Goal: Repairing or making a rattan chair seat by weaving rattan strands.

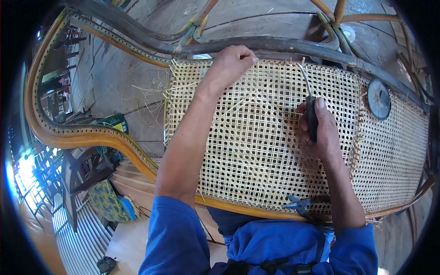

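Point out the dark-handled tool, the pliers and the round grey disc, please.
Dark-handled tool [312, 110], head view: its handle.
Pliers [301, 206], head view: the crossing middle.
Round grey disc [378, 102], head view: its face.

Cream, grid-patterned cane webbing [256, 158]; black tool handle [312, 120]; blue sleeves [176, 236].

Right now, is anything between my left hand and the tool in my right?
Nothing visible stands in the way: between your left hand and the tool in your right hand there is only cane weave.
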### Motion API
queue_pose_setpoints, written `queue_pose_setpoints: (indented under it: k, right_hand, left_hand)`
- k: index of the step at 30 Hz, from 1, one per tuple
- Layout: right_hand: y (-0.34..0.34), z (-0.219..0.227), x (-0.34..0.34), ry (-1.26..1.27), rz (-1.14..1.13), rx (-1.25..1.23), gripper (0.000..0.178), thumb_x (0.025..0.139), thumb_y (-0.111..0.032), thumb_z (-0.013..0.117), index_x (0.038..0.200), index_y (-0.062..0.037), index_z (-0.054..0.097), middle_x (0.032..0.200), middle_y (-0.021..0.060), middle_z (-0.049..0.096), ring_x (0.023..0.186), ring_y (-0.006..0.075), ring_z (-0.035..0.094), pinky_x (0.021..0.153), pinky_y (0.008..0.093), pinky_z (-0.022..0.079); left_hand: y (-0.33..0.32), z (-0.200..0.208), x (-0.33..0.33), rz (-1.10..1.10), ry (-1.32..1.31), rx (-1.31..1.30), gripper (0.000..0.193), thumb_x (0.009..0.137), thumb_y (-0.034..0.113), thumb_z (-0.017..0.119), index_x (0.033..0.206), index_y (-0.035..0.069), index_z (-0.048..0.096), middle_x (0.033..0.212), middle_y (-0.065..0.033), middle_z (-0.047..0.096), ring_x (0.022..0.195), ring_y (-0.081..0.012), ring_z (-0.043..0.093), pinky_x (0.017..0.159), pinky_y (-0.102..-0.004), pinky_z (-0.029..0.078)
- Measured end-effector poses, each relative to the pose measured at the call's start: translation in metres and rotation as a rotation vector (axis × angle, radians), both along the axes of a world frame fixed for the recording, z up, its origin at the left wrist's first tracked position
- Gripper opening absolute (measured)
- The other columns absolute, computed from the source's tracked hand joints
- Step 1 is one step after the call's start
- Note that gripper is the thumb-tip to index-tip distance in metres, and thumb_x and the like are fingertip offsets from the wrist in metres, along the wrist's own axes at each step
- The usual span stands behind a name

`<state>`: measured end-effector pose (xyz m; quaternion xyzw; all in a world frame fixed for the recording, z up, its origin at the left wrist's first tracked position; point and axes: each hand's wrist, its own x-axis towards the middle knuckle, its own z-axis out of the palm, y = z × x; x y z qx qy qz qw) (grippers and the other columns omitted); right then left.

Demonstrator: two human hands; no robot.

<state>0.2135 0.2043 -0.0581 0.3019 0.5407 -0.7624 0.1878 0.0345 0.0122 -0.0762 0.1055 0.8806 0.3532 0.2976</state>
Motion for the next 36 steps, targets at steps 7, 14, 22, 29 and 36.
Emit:
queue_pose_setpoints:
  k: [7, 14, 22, 29, 36]
  right_hand:
    - [0.001, 0.005, -0.004, -0.009, 0.039, -0.007, 0.067, 0.089, -0.064, 0.035, 0.089, -0.0011, 0.058, 0.058, 0.0009, 0.045, 0.045, 0.0081, 0.039, 0.041, 0.0219, 0.029]
    - [0.0, 0.002, -0.004, -0.012, 0.045, 0.01, 0.065, 0.089, -0.063, 0.035, 0.087, -0.002, 0.058, 0.056, -0.0001, 0.043, 0.044, 0.0078, 0.039, 0.041, 0.0218, 0.029]
    - [0.001, -0.005, -0.003, 0.004, 0.021, -0.053, 0.062, 0.092, -0.057, 0.034, 0.094, 0.001, 0.055, 0.055, 0.0015, 0.042, 0.039, 0.0087, 0.034, 0.038, 0.0225, 0.028]
    - [0.002, 0.0, -0.004, -0.019, 0.038, -0.033, 0.063, 0.091, -0.06, 0.036, 0.088, -0.0013, 0.058, 0.056, 0.0002, 0.043, 0.043, 0.0079, 0.039, 0.04, 0.0212, 0.028]
    - [-0.001, 0.01, -0.011, 0.033, -0.001, -0.017, 0.056, 0.09, -0.056, 0.043, 0.096, -0.002, 0.057, 0.054, -0.0008, 0.042, 0.041, 0.007, 0.038, 0.039, 0.0219, 0.029]
  left_hand:
    - [-0.025, 0.015, -0.011, 0.058, 0.051, -0.126, 0.024, 0.082, 0.024, 0.059, 0.083, 0.001, 0.063, 0.062, -0.0052, 0.058, 0.058, -0.0128, 0.053, 0.054, -0.0297, 0.043]
    - [-0.027, 0.013, -0.008, 0.205, -0.013, -0.21, 0.02, 0.074, 0.021, 0.058, 0.075, 0.001, 0.062, 0.059, -0.0058, 0.058, 0.055, -0.0127, 0.053, 0.055, -0.0287, 0.043]
    - [-0.029, 0.006, -0.013, 0.248, -0.071, -0.262, 0.016, 0.074, 0.018, 0.057, 0.073, 0.002, 0.06, 0.054, -0.0042, 0.056, 0.049, -0.011, 0.052, 0.05, -0.0272, 0.042]
    - [-0.026, 0.011, -0.013, 0.211, -0.095, -0.257, 0.016, 0.073, 0.016, 0.057, 0.066, 0.002, 0.058, 0.049, -0.0041, 0.053, 0.045, -0.011, 0.05, 0.046, -0.0274, 0.04]
    - [-0.031, 0.0, -0.01, 0.168, -0.066, -0.223, 0.016, 0.077, 0.018, 0.056, 0.069, 0.003, 0.059, 0.052, -0.0002, 0.05, 0.041, -0.0096, 0.044, 0.04, -0.0269, 0.035]
